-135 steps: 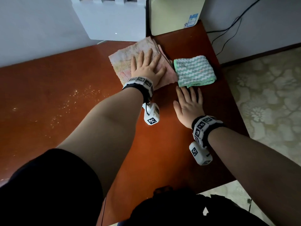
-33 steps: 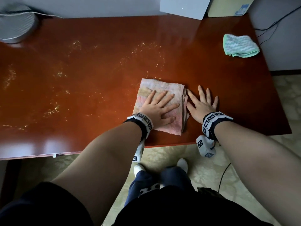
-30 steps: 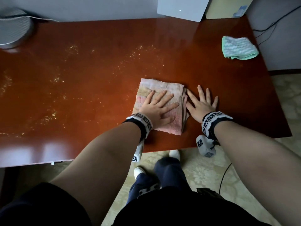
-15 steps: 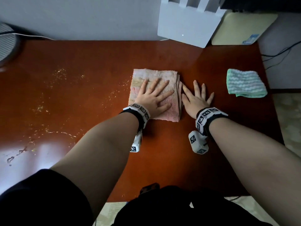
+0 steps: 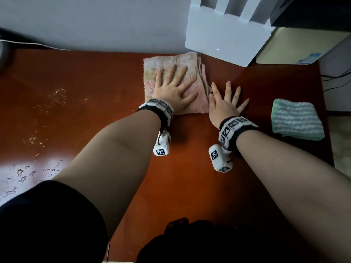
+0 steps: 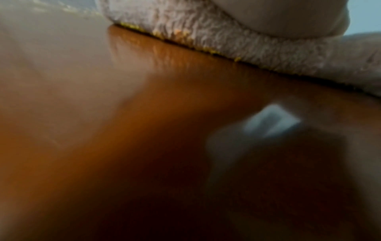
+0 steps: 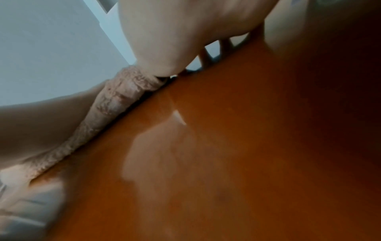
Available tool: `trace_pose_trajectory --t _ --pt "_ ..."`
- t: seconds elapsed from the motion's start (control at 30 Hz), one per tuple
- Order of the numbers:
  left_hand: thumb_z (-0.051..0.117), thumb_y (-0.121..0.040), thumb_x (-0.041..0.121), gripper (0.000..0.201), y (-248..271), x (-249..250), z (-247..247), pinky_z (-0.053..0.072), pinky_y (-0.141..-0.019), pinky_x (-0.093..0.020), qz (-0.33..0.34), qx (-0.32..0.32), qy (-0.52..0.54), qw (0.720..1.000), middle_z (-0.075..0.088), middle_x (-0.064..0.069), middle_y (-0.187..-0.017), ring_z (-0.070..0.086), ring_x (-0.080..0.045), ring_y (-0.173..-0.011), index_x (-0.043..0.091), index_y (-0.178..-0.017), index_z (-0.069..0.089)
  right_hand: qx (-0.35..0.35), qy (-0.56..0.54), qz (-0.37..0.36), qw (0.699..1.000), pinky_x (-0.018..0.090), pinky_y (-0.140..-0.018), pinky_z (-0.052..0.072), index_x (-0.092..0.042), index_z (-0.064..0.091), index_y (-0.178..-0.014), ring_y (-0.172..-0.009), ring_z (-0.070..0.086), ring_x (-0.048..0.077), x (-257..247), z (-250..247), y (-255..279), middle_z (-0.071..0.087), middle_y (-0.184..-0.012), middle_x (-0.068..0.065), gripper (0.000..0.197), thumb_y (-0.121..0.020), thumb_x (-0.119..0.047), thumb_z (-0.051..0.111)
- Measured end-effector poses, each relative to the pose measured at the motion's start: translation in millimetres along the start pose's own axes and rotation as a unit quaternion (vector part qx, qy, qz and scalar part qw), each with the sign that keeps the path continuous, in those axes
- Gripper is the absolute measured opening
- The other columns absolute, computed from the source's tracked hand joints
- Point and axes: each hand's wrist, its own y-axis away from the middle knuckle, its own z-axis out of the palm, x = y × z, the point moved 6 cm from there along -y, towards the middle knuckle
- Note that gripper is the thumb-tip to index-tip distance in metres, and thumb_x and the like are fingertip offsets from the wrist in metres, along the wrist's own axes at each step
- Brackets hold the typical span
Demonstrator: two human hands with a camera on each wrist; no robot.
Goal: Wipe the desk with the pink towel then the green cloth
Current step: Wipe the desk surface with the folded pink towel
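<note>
The folded pink towel [image 5: 152, 73] lies flat on the reddish-brown desk [image 5: 190, 177], near its back edge. My left hand [image 5: 174, 88] presses on it with straight, spread fingers. My right hand [image 5: 226, 100] lies flat on the bare desk, fingers spread, its thumb side against the towel's right edge. In the left wrist view the towel's fuzzy edge [image 6: 237, 37] shows under my palm. The right wrist view shows the towel's folded edge [image 7: 115, 110] beside my right palm. The green and white cloth [image 5: 296, 120] lies folded at the desk's right edge, untouched.
A white router-like box [image 5: 224, 38] stands at the back, just behind the towel's right corner, with a beige panel [image 5: 294, 46] to its right. Yellowish crumbs [image 5: 57, 99] and wet streaks [image 5: 24, 173] mark the desk's left part. A wall runs along the back.
Both hands have slid the pink towel away from me, from the desk's near edge up to its back edge beside the white box. The green cloth has not moved.
</note>
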Motion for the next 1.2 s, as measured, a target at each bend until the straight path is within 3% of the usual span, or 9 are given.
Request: trace_pose_trajectory --t 0.23,0.4,0.83,1.0,1.2 --pt "0.016 -0.091 0.068 0.061 -9 -14 -3 -0.013 -0.115 -0.052 -0.055 0.014 0.026 0.998 -0.004 0.008 -0.161 -0.01 -0.022 -0.147 0.048 -0.148 0.008 0.021 -0.013 0.004 1.0 0.064 -0.111 -0.008 -0.045 0.014 -0.148 -0.146 -0.011 0.036 -14 -3 -13 -0.005 -0.161 0.003 0.047 -0.102 -0.043 0.016" --pt "0.018 -0.089 0.069 0.063 -12 -37 -5 -0.014 -0.115 -0.053 -0.137 0.028 0.082 0.987 -0.004 0.008 -0.161 -0.01 -0.024 -0.147 0.048 -0.148 0.011 -0.001 0.009 -0.008 1.0 0.064 -0.111 -0.009 -0.042 0.007 -0.15 -0.145 -0.013 0.037 -17 -1 -11 -0.01 -0.161 0.006 0.051 -0.1 -0.046 0.02" --pt "0.018 -0.088 0.069 0.067 5 -87 -5 -0.017 -0.113 -0.052 -0.278 0.033 0.119 0.953 -0.009 0.004 -0.161 -0.014 -0.027 -0.147 0.044 -0.149 0.005 -0.033 0.046 -0.054 0.997 0.065 -0.11 -0.01 -0.044 0.0 -0.149 -0.144 -0.017 0.036 -26 6 3 -0.015 -0.16 0.006 0.059 -0.096 -0.057 0.021" --pt "0.014 -0.09 0.067 0.064 8 -79 -5 -0.015 -0.113 -0.055 -0.288 0.024 0.113 0.951 -0.008 0.002 -0.161 -0.013 -0.029 -0.146 0.044 -0.149 0.003 -0.043 0.046 -0.058 0.996 0.065 -0.11 -0.011 -0.044 0.0 -0.149 -0.144 -0.018 0.037 -25 6 4 -0.015 -0.16 0.006 0.06 -0.095 -0.058 0.022" --pt "0.012 -0.091 0.067 0.062 34 -65 2 -0.015 -0.113 -0.054 -0.255 -0.003 0.098 0.962 -0.01 0.002 -0.161 -0.014 -0.029 -0.146 0.047 -0.148 0.001 -0.062 0.053 -0.072 0.994 0.064 -0.109 -0.012 -0.046 -0.002 -0.149 -0.144 -0.02 0.035 -27 9 17 -0.017 -0.159 0.005 0.06 -0.095 -0.06 0.02"
